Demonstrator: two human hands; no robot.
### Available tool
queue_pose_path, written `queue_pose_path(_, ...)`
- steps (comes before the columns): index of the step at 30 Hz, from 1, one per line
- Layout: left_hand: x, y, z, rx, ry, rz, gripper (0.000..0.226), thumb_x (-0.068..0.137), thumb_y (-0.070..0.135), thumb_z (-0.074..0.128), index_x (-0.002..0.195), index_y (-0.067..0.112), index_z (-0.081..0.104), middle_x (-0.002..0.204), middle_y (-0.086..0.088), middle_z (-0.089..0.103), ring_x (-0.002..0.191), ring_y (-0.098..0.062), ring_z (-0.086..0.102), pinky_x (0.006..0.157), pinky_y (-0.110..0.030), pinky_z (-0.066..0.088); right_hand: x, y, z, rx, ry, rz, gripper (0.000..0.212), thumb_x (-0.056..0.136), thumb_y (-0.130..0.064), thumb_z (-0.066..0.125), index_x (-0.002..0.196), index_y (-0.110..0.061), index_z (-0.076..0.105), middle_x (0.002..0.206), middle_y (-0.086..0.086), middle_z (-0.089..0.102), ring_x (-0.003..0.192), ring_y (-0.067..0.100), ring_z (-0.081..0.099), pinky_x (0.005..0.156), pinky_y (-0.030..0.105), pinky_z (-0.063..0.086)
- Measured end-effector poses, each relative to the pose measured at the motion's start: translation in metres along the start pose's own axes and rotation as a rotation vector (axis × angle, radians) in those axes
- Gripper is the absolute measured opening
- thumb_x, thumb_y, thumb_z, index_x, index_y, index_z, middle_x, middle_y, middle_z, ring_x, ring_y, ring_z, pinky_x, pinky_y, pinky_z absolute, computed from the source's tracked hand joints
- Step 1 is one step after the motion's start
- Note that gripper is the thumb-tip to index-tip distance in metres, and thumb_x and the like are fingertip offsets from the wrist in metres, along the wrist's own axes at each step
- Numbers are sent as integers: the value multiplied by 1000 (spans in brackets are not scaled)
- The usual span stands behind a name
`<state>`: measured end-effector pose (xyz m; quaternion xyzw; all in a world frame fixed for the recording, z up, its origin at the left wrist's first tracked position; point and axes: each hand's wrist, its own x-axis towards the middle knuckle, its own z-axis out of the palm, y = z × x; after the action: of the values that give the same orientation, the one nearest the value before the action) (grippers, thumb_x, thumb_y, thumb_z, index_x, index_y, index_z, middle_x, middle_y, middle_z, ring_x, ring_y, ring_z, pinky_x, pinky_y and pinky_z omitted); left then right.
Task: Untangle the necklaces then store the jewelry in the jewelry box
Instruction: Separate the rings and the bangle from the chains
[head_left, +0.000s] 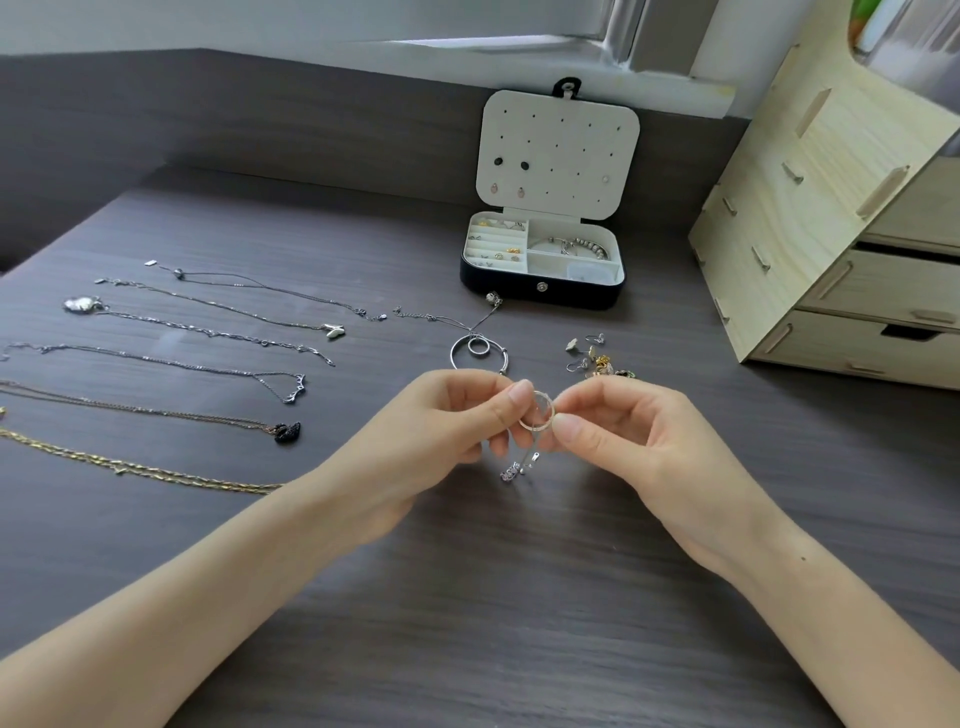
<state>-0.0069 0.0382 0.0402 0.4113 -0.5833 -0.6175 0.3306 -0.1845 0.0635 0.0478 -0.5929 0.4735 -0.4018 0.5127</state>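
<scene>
Two-handedly pinching a thin ring (536, 411) with charms dangling under it, just above the bench (467, 597), left grip (441, 415) and right grip (623, 431) both clamped on it; lying straightened at left, necklaces (171, 364); standing open farther back, jewelry box (540, 296)

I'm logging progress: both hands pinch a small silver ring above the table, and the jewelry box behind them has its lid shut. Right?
Not quite. The head view shows the jewelry box with its lid open and upright. The rest holds: the left hand and right hand pinch the small silver ring above the table.
</scene>
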Motion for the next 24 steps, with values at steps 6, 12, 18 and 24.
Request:
queue_pose_path(6,0,-3,1,-59,-52,1,21,83,38,62,73,22,70,76,5,64,70,-9,49,68,-23,37,0,-6,1,70,-49,6,13,78,-21,65,80,-8,64,70,-6,68,67,0,61,65,8,43)
queue_pose_path(12,1,-7,3,-99,-62,52,21,82,31,56,74,16,68,73,5,66,69,-7,54,72,-24,44,1,-7,0,58,-46,67,10,77,-22,71,72,-14,67,66,-6,65,64,4,56,62,14,42)
queue_pose_path(18,0,-9,5,130,-48,204,22,89,32,56,77,17,66,72,13,67,70,0,58,71,-17,48,4,-5,-2,63,-71,127,27,79,-33,58,71,-9,68,64,3,60,59,10,45,53,22,35)
queue_pose_path(24,2,-12,5,225,-66,269,20,85,43,57,76,28,67,80,5,70,75,-17,61,75,-37,49,4,-6,-3,180,-46,220,10,68,-17,64,63,-9,64,60,2,53,56,12,38,52,24,27)
